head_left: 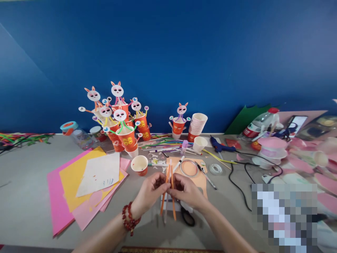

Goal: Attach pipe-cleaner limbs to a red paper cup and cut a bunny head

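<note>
My left hand (151,189) and my right hand (189,192) meet near the middle of the table, fingers closed in a pinch. Between them are two thin orange straws (174,211), upright, with a pale translucent one (165,212) alongside; which fingers grip which is partly hidden. Under my hands lies a peach sheet (196,182) carrying a ring-shaped roll (189,168) and a pen (210,181). Black-handled scissors (187,217) rest below my right hand, their blades mostly covered. To the left of my hands stands an orange-and-white paper cup (139,166).
Rabbit-faced paper-cup figures (126,137) stand at the back left, another (179,126) beside stacked cups (197,125). Coloured paper sheets (63,196) lie left. A blue glue gun (222,146) trails a black cord (231,179) on the right, near a bottle (259,124) and pink pieces.
</note>
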`<state>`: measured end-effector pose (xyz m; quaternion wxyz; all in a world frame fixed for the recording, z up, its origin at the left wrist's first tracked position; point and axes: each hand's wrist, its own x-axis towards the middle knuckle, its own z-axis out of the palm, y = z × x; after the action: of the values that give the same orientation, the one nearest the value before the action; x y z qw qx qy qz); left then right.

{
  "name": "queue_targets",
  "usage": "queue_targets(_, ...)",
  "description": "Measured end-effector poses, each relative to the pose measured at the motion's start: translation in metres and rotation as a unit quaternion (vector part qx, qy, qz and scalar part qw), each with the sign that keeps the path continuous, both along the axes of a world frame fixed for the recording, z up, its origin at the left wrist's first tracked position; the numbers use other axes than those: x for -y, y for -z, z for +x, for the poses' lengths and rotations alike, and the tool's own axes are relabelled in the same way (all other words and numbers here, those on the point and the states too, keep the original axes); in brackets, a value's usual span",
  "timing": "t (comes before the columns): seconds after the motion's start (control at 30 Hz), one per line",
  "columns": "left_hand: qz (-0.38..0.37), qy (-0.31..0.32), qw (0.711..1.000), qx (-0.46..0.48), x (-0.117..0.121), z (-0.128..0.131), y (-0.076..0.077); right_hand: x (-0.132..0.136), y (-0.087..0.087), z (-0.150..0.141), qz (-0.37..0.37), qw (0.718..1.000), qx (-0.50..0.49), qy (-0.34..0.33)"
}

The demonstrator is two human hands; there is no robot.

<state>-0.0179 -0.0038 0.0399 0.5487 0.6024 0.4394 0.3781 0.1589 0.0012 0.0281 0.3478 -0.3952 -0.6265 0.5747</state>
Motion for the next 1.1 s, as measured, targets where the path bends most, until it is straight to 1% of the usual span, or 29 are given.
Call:
queue_targets(0.07,0.026,-0.004,1.0,-0.017,0.002,-0.005,0.001,0.0,0.001,0.001,-0.018,1.0,-0.012,-0.009)
queue_targets(0.1,0.063,-0.014,0.997,-0.037,0.002,-0.01,0.001,0.0,0.001,0.003,-0.029,0.999,-0.02,-0.009)
queue_targets(0.13,0.122,-0.037,0.99,-0.068,0.001,-0.018,0.0,0.0,0.0,0.006,-0.041,0.999,-0.028,-0.007)
queue_targets(0.17,0.206,-0.072,0.969,-0.114,-0.001,-0.027,-0.001,0.0,-0.002,0.009,-0.052,0.998,-0.037,-0.001)
queue_targets(0.2,0.29,-0.12,0.937,-0.153,-0.004,-0.037,-0.002,0.0,-0.004,0.013,-0.061,0.997,-0.045,0.008)
queue_targets(0.23,0.35,-0.162,0.904,-0.186,-0.008,-0.048,-0.002,-0.001,-0.007,0.016,-0.067,0.996,-0.052,0.018)
queue_targets(0.27,0.38,-0.19,0.88,-0.212,-0.013,-0.059,-0.003,-0.001,-0.01,0.019,-0.07,0.995,-0.058,0.028)
queue_targets(0.3,0.381,-0.205,0.87,-0.236,-0.019,-0.069,-0.002,-0.001,-0.013,0.022,-0.071,0.995,-0.062,0.037)
queue_targets(0.33,0.363,-0.207,0.87,-0.264,-0.024,-0.077,0.0,-0.001,-0.016,0.023,-0.071,0.994,-0.067,0.046)
queue_targets(0.4,0.322,-0.183,0.876,-0.309,-0.032,-0.09,0.005,-0.001,-0.019,0.023,-0.075,0.992,-0.077,0.061)
queue_targets(0.43,0.31,-0.18,0.877,-0.321,-0.035,-0.094,0.008,-0.001,-0.021,0.022,-0.077,0.991,-0.084,0.065)
queue_targets(0.5,0.305,-0.196,0.874,-0.323,-0.038,-0.099,0.015,0.0,-0.022,0.02,-0.077,0.99,-0.098,0.066)
queue_targets(0.57,0.32,-0.196,0.867,-0.329,-0.039,-0.1,0.021,0.0,-0.022,0.018,-0.075,0.99,-0.1,0.063)
queue_targets(0.67,0.364,-0.165,0.843,-0.36,-0.042,-0.099,0.03,-0.001,-0.023,0.018,-0.078,0.991,-0.084,0.07)
queue_targets(0.7,0.376,-0.163,0.836,-0.364,-0.044,-0.099,0.032,-0.001,-0.023,0.018,-0.081,0.991,-0.077,0.074)
queue_targets(0.77,0.385,-0.172,0.833,-0.359,-0.045,-0.098,0.035,-0.001,-0.024,0.019,-0.082,0.991,-0.068,0.08)
queue_targets(0.87,0.366,-0.199,0.846,-0.331,-0.045,-0.099,0.037,0.001,-0.022,0.02,-0.077,0.991,-0.067,0.081)
queue_targets(0.93,0.333,-0.214,0.869,-0.297,-0.045,-0.101,0.039,0.002,-0.021,0.021,-0.077,0.991,-0.067,0.087)
queue_targets(1.03,0.277,-0.217,0.907,-0.231,-0.047,-0.103,0.042,0.002,-0.019,0.021,-0.083,0.99,-0.061,0.1)
queue_targets(1.1,0.261,-0.224,0.917,-0.202,-0.05,-0.102,0.043,0.003,-0.018,0.022,-0.084,0.989,-0.059,0.104)
